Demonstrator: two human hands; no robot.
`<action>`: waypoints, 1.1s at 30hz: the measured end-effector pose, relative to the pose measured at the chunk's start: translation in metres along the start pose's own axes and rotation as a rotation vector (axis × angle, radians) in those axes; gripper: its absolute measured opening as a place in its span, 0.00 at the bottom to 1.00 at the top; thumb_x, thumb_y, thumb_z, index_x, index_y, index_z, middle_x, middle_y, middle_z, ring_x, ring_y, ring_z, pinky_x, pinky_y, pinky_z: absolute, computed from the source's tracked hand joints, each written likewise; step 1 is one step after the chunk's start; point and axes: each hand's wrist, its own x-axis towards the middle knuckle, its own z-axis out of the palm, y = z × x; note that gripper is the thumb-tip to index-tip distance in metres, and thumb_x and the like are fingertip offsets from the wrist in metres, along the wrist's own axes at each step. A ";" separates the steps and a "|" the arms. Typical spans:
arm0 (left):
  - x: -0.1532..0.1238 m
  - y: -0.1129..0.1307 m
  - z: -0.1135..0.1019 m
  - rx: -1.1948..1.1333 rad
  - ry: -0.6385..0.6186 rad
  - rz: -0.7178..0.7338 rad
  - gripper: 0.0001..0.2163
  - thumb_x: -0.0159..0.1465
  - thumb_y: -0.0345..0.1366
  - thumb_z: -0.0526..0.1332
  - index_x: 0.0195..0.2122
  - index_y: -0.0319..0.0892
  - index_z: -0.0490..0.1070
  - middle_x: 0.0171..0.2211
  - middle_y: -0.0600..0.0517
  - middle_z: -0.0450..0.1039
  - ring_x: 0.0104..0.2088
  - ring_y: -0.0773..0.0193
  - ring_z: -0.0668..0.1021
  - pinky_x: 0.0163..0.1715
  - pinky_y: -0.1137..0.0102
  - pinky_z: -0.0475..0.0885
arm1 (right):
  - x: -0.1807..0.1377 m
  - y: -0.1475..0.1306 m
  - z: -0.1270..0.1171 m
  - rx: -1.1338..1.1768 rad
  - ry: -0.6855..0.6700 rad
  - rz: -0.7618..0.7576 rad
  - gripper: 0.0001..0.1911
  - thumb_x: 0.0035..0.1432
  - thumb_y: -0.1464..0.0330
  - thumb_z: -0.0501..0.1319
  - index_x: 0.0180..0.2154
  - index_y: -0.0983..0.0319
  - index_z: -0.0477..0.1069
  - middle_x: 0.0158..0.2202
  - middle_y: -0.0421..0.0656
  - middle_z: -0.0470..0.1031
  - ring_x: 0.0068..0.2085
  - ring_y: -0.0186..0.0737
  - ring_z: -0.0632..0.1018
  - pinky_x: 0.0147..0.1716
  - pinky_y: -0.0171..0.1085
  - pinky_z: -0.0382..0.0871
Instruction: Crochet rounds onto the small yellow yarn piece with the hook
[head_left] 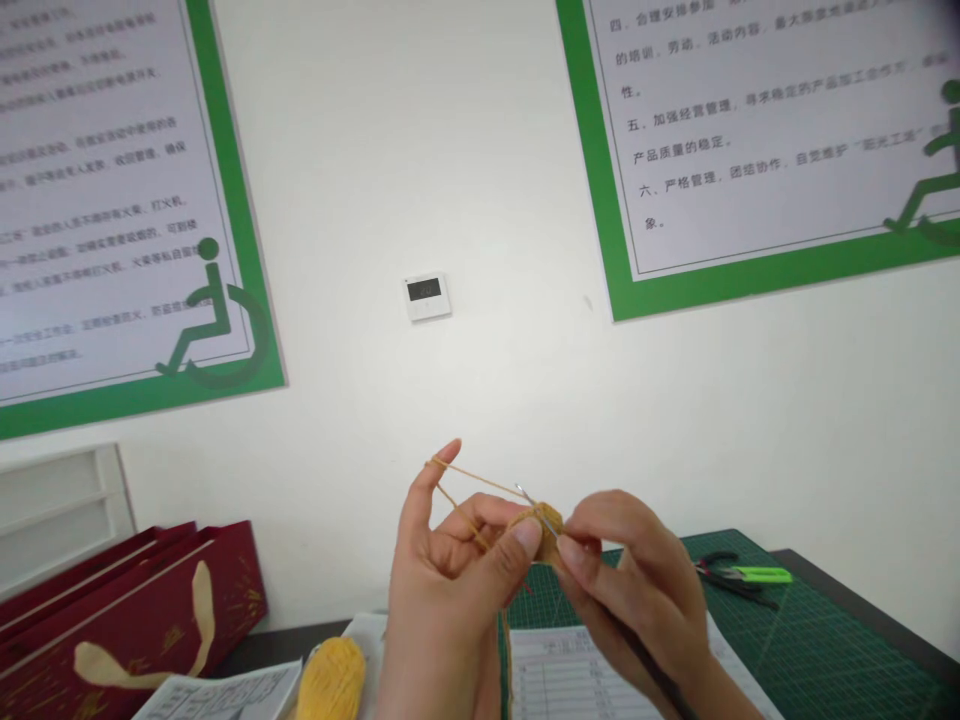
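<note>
Above cutting mat (787, 640) | left hand (450, 570) tensions yarn (469, 475), pinches crochet piece (544, 530) | right hand (637, 580) grips hook (536, 508) | risk: loop slips off the hook if tension slackens

Two bare hands, left hand (442, 570) and right hand (637, 590), entering from the bottom edge. No gloves, no rings, no watch or bracelet in view. Wrists uncovered, no sleeve cuff visible down to the frame edge. Fingernails short and unpainted, rounded at the tips. Fingers slender. Forearms cut off by the lower edge.
</note>
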 end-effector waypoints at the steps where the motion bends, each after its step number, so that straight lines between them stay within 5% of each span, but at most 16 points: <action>1: -0.002 0.000 0.003 0.031 0.036 0.075 0.44 0.53 0.21 0.74 0.68 0.43 0.56 0.25 0.54 0.79 0.24 0.68 0.77 0.25 0.78 0.71 | 0.001 -0.004 0.001 -0.093 0.012 -0.046 0.16 0.58 0.84 0.62 0.45 0.62 0.73 0.35 0.44 0.76 0.32 0.37 0.77 0.28 0.37 0.77; 5: -0.010 -0.001 0.010 0.219 0.087 0.273 0.46 0.58 0.24 0.71 0.70 0.61 0.49 0.26 0.58 0.80 0.25 0.64 0.79 0.30 0.70 0.76 | 0.013 -0.018 -0.003 -0.118 -0.010 0.066 0.12 0.60 0.82 0.62 0.44 0.64 0.71 0.31 0.44 0.77 0.30 0.37 0.78 0.29 0.35 0.77; 11: -0.008 0.001 0.003 0.263 -0.028 0.170 0.44 0.57 0.25 0.72 0.68 0.61 0.52 0.25 0.58 0.79 0.26 0.61 0.79 0.31 0.67 0.76 | 0.026 -0.016 -0.019 -0.014 -0.038 0.450 0.05 0.67 0.71 0.58 0.37 0.59 0.71 0.28 0.39 0.74 0.28 0.32 0.75 0.27 0.32 0.70; 16: -0.002 0.005 -0.007 0.164 -0.141 0.076 0.43 0.57 0.24 0.72 0.69 0.54 0.53 0.26 0.57 0.78 0.23 0.64 0.78 0.29 0.69 0.74 | 0.027 -0.007 -0.012 0.589 0.023 1.102 0.16 0.68 0.57 0.61 0.31 0.60 0.69 0.22 0.35 0.69 0.22 0.28 0.68 0.20 0.27 0.60; 20: 0.001 0.005 -0.012 0.095 -0.195 0.011 0.45 0.54 0.24 0.74 0.69 0.50 0.53 0.27 0.55 0.79 0.24 0.65 0.78 0.29 0.70 0.74 | 0.027 -0.007 -0.002 0.962 -0.019 1.352 0.20 0.63 0.55 0.65 0.28 0.61 0.65 0.22 0.34 0.66 0.22 0.26 0.64 0.20 0.27 0.57; 24: 0.000 0.003 -0.008 0.042 -0.164 0.002 0.46 0.53 0.23 0.75 0.69 0.50 0.53 0.26 0.56 0.79 0.24 0.63 0.78 0.29 0.68 0.75 | 0.023 -0.009 0.002 0.997 -0.050 1.182 0.16 0.63 0.58 0.66 0.30 0.59 0.66 0.26 0.35 0.68 0.25 0.29 0.67 0.24 0.30 0.62; 27: -0.003 0.002 -0.004 0.015 -0.080 0.032 0.47 0.53 0.21 0.74 0.69 0.49 0.53 0.26 0.56 0.79 0.24 0.66 0.77 0.28 0.72 0.74 | 0.020 -0.007 -0.003 0.636 -0.020 0.706 0.04 0.64 0.69 0.65 0.35 0.57 0.71 0.30 0.37 0.72 0.30 0.33 0.73 0.28 0.33 0.68; 30: -0.003 0.002 -0.003 -0.049 -0.071 -0.012 0.47 0.51 0.19 0.74 0.70 0.43 0.53 0.26 0.55 0.79 0.24 0.66 0.77 0.28 0.73 0.74 | 0.017 -0.004 -0.010 0.162 -0.060 0.151 0.17 0.56 0.83 0.65 0.43 0.59 0.76 0.35 0.41 0.77 0.36 0.37 0.76 0.33 0.37 0.73; 33: -0.002 0.004 -0.006 -0.177 -0.171 -0.210 0.44 0.50 0.21 0.74 0.68 0.35 0.58 0.28 0.52 0.78 0.27 0.66 0.78 0.32 0.71 0.74 | 0.016 -0.008 -0.010 0.130 -0.028 0.005 0.21 0.57 0.84 0.63 0.49 0.61 0.75 0.36 0.44 0.78 0.36 0.39 0.77 0.33 0.39 0.75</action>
